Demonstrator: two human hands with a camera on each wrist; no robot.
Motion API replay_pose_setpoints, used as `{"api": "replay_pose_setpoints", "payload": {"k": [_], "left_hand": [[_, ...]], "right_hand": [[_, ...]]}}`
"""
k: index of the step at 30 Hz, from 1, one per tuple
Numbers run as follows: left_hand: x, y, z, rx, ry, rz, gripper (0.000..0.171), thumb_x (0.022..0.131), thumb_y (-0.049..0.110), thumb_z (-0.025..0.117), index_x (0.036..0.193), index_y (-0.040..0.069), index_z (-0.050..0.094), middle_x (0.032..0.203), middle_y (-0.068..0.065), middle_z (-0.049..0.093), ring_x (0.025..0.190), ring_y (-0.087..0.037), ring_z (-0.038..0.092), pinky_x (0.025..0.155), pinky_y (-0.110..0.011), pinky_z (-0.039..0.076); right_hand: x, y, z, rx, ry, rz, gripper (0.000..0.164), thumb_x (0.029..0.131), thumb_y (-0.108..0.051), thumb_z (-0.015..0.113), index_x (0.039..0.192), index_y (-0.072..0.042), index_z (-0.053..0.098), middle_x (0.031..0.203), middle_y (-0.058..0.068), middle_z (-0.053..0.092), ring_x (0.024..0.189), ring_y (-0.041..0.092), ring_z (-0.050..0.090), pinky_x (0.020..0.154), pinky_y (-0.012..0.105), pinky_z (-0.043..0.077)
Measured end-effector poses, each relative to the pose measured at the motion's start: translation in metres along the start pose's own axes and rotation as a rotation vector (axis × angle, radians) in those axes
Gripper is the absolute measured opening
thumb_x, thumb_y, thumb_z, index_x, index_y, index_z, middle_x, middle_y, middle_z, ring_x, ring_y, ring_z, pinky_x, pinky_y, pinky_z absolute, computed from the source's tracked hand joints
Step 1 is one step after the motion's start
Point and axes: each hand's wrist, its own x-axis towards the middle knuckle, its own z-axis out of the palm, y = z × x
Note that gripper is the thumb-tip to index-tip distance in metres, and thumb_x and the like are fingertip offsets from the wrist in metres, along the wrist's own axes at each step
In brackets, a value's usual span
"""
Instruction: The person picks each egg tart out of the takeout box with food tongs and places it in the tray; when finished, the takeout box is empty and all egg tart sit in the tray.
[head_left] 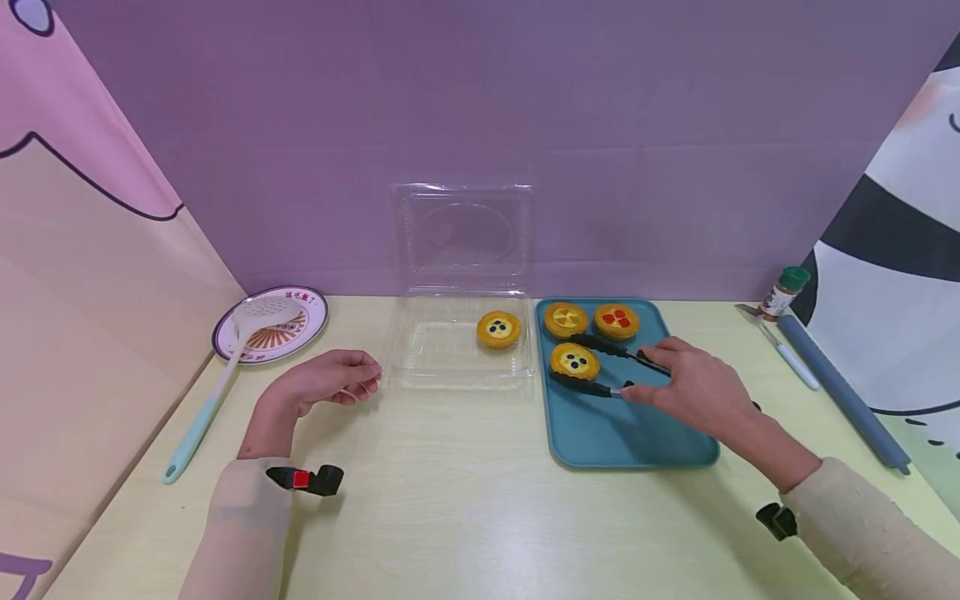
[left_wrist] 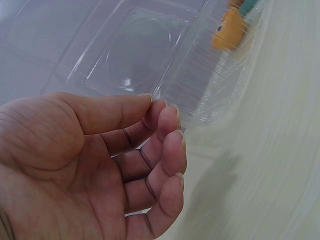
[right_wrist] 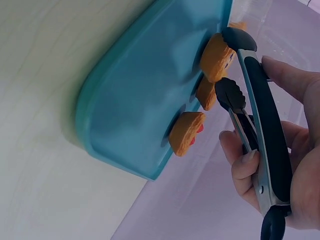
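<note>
My right hand holds a pair of black-and-silver tongs over the blue tray. The black tong tips stand apart on either side of a tart with dark blue berries. Behind it on the tray sit a tart with yellow pieces and a tart with red pieces. My left hand, its fingers loosely bent and holding nothing, hovers just left of the clear plastic box. The box's lid is raised, and another blue-berry tart lies inside at the right.
At the left, a slotted turner with a mint handle rests across a patterned plate. Along the right side are a green-capped jar, a small knife and a long grey-blue roll. A purple backdrop rises behind the table.
</note>
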Motion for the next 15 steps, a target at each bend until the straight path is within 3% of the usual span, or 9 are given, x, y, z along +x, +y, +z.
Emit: {"api": "replay_pose_setpoints", "payload": {"k": [15], "left_hand": [[0.000, 0.001, 0.000, 0.002, 0.000, 0.002, 0.029, 0.105, 0.024, 0.051, 0.113, -0.004, 0.055, 0.093, -0.005, 0.061, 0.084, -0.017, 0.058, 0.079, -0.033, 0.051]], "right_hand": [[0.001, -0.008, -0.016, 0.007, 0.025, 0.020, 0.082, 0.083, -0.060, 0.073, 0.141, -0.004, 0.056, 0.136, 0.021, 0.057, 0.113, 0.039, 0.061, 0.083, 0.055, 0.054]]}}
